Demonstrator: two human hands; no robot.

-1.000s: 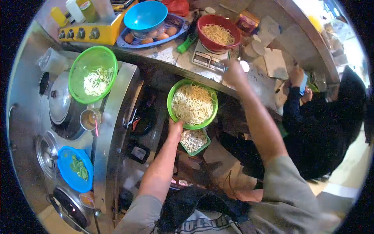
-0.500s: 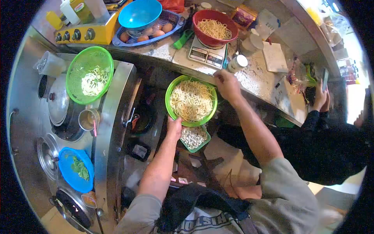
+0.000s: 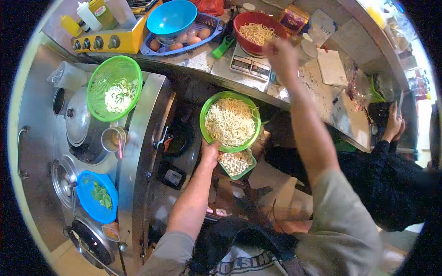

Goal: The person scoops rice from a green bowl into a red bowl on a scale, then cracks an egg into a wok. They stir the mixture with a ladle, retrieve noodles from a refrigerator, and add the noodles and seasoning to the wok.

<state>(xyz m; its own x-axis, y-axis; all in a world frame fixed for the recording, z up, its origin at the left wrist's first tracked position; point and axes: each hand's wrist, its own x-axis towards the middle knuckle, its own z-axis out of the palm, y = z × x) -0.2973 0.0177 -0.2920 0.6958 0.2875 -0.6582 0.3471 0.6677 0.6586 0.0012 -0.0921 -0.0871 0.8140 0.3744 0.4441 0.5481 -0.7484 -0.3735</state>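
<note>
My left hand (image 3: 210,154) is closed on the near rim of a green bowl (image 3: 203,120) full of noodles (image 3: 230,122). Below that bowl shows a green tray (image 3: 249,169) of small whitish pieces (image 3: 235,162). My right hand (image 3: 282,53), smeared by motion, is over the counter at the right front of a red bowl (image 3: 239,23). Whether its fingers hold anything I cannot make out. More noodles (image 3: 258,33) lie in the red bowl, which stands on a white kitchen scale (image 3: 249,62).
On the stove side at left are a green colander (image 3: 97,87), a lidded pot (image 3: 77,120) and a blue basket (image 3: 87,202) with leaves. Eggs (image 3: 176,46) and a blue bowl (image 3: 171,17) are at the back. A person (image 3: 368,179) at right holds a phone (image 3: 400,103).
My right hand has left the counter edge beside the green bowl and risen up towards the red bowl. My left hand keeps its hold on the green bowl. The whole view has shifted slightly.
</note>
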